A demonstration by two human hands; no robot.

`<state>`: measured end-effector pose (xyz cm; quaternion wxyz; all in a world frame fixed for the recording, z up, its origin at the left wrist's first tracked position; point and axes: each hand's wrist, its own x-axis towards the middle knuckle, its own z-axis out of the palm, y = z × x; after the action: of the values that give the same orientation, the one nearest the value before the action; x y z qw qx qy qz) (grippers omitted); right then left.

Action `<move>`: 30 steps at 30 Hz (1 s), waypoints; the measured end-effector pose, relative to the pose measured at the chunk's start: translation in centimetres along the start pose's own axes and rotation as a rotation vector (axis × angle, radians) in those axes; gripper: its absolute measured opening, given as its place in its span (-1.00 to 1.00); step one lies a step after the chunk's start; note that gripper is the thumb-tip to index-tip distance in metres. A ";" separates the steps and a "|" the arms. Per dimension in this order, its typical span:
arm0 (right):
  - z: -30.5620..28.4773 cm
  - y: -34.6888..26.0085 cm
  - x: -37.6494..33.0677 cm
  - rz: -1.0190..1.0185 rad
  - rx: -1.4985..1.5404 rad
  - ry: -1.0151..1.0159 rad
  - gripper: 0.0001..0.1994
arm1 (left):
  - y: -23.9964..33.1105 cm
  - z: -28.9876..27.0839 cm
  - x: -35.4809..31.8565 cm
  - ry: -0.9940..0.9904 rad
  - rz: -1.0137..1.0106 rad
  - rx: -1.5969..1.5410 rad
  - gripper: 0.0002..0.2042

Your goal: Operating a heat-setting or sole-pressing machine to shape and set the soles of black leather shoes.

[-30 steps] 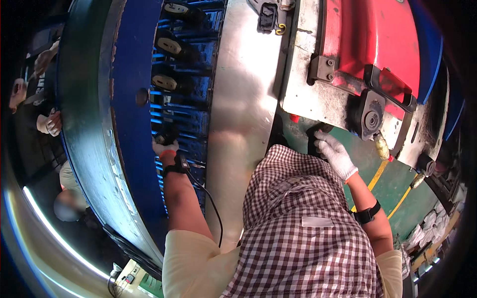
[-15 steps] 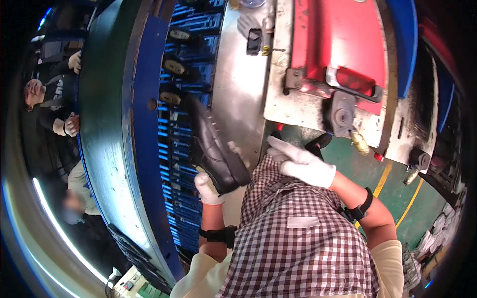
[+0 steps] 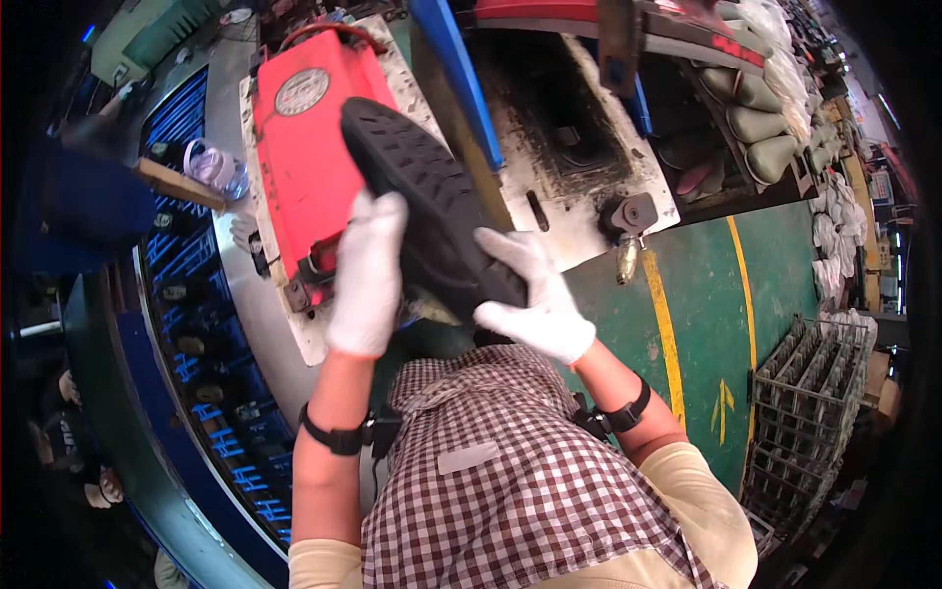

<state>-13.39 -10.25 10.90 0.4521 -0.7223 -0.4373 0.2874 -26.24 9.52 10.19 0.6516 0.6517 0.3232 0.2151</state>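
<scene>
A black shoe [image 3: 437, 216] is held up in front of me, tilted, its treaded sole facing me and its toe toward the upper left. My left hand [image 3: 366, 280], in a white glove, grips the shoe's left side. At the heel end my right hand [image 3: 538, 299], also gloved in white, has its thumb and fingers around the shoe. The fingertips behind the shoe are hidden. Beyond the shoe lies a red machine cover [image 3: 314, 167] on a worn pale plate. To its right stands another machine plate with a dark mould cavity [image 3: 569, 133].
A blue panel [image 3: 461, 83] stands between the two machines. A brass-coloured handle [image 3: 626, 261] juts from the right plate. Left are a clear bottle [image 3: 224, 173] and a blue-slatted conveyor [image 3: 231, 447] carrying shoes. Olive shoe lasts [image 3: 770, 157] and a wire rack [image 3: 810, 393] stand right.
My view has swung to the right, toward the machines. The shoe has been raised and turned sole toward me. My right hand, free before, now grips it too.
</scene>
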 end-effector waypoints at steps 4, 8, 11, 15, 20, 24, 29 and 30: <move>-5.4 4.2 2.0 -0.004 -0.180 0.347 -0.26 | 0.8 9.5 7.5 -0.035 0.089 -0.060 -0.05; -11.6 8.5 7.9 0.092 -0.437 0.582 -0.32 | 5.3 13.9 9.4 -0.246 0.067 -0.292 -0.02; -15.5 12.6 12.5 0.086 -0.746 0.572 -0.36 | 6.3 15.4 9.3 -0.120 0.157 -0.276 -0.10; -16.1 14.7 16.9 0.280 -0.785 0.559 -0.38 | 6.2 13.8 10.3 -0.041 0.199 -0.303 -0.15; -14.3 18.0 17.6 0.331 -0.804 0.494 -0.36 | 8.2 12.7 10.4 0.047 0.317 -0.293 -0.22; -15.1 18.7 16.9 0.347 -0.798 0.436 -0.32 | 11.6 13.3 11.5 0.064 0.569 -0.182 -0.28; -15.5 18.1 17.2 0.316 -0.800 0.411 -0.26 | 16.1 16.9 18.7 0.060 1.105 -0.211 -0.43; -15.8 18.4 17.1 0.323 -0.799 0.413 -0.26 | 17.8 17.3 18.3 0.055 1.102 -0.212 -0.43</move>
<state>13.99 -5.19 0.63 0.1659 -0.9403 -0.2968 0.0137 1.17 11.14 24.23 0.4964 0.6492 -0.0717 0.5719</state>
